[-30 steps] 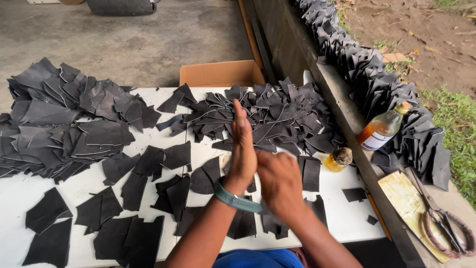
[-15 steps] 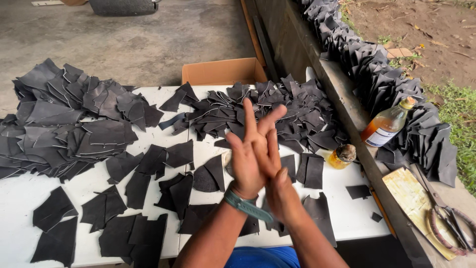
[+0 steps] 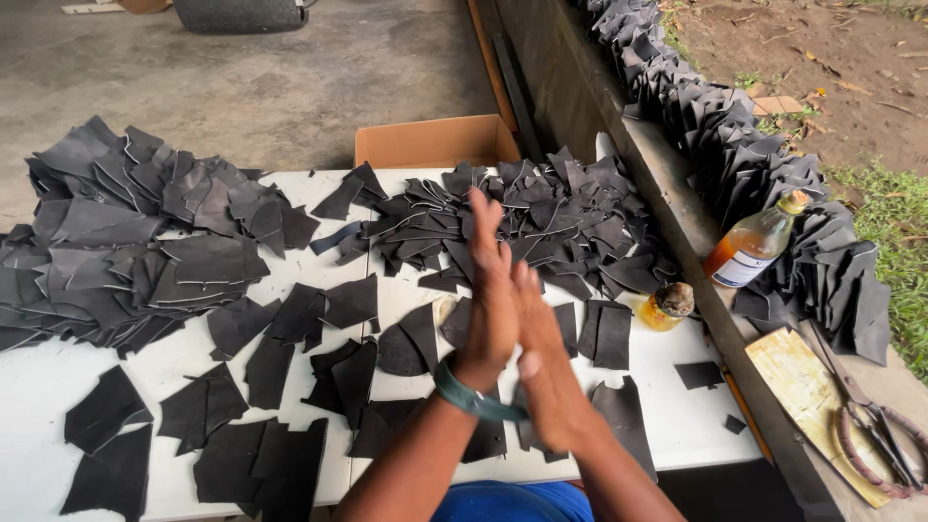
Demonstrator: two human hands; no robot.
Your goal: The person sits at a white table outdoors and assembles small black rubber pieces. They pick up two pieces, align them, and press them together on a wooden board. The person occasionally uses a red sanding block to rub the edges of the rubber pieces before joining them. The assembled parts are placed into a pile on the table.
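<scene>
Your left hand (image 3: pixel 495 304) and right hand (image 3: pixel 546 362) were pressed palm to palm above the table (image 3: pixel 29 387), fingers straight, holding nothing. Flat black pieces (image 3: pixel 396 353) lay just below and left of them. A small jar (image 3: pixel 667 305) stood right of your hands, a heap (image 3: pixel 541 222) beyond them, a cardboard box (image 3: pixel 435 142) farther off.
</scene>
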